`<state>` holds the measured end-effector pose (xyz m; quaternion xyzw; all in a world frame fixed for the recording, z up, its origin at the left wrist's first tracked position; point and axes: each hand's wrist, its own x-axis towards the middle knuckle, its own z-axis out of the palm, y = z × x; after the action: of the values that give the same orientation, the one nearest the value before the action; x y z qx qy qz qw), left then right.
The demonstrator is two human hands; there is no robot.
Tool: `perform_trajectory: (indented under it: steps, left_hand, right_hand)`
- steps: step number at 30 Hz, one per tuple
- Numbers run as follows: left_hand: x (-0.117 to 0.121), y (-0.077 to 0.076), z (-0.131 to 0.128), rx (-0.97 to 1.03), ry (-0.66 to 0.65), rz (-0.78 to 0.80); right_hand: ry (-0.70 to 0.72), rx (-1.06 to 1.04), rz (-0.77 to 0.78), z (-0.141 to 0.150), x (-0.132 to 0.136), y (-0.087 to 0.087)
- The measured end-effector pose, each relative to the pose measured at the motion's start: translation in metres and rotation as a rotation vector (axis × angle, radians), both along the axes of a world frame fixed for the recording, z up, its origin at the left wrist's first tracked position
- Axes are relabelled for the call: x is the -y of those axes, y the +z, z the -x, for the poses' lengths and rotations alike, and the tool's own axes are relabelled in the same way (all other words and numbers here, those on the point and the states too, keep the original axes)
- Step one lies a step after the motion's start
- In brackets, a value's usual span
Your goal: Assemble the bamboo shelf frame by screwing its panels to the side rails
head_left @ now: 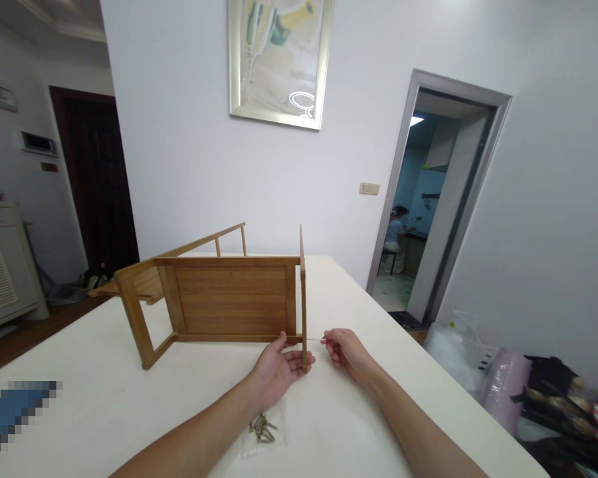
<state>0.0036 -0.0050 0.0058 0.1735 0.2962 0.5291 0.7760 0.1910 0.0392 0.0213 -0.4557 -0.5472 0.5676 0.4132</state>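
A bamboo shelf frame (229, 299) lies on its side on the white table (80, 411). Its thin right end panel (303, 292) stands upright. My left hand (279, 368) cups the lower end of that panel, thumb on the shelf board, fingers curled round the panel's edge. My right hand (343, 348) is just right of the panel, fingers pinched together on something small and thin that I cannot make out. A clear bag of several brass screws (263, 428) lies on the table under my left wrist.
An open doorway (428, 212) at the right shows a person at a counter in another room. Bags and a pink roll (508, 378) sit beyond the table's right edge. A dark door (94, 179) stands at the left.
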Motion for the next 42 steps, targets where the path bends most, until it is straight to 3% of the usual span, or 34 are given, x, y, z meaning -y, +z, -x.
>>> perform_trajectory:
  steps: [16, 30, 42]
  left_hand:
    - [-0.0012, -0.0018, -0.0001, 0.021, -0.007, 0.005]
    - [-0.0013, -0.0039, 0.0011, 0.009, -0.027, -0.017]
    - [0.0014, -0.0003, 0.0005, -0.002, -0.023, -0.036]
  right_hand:
    - [0.018, -0.003, 0.000, 0.0011, 0.0022, 0.0006]
    - [0.032, -0.098, 0.181, 0.0016, 0.0018, 0.0045]
    - [0.040, -0.146, 0.232, 0.0003, 0.0028, 0.0083]
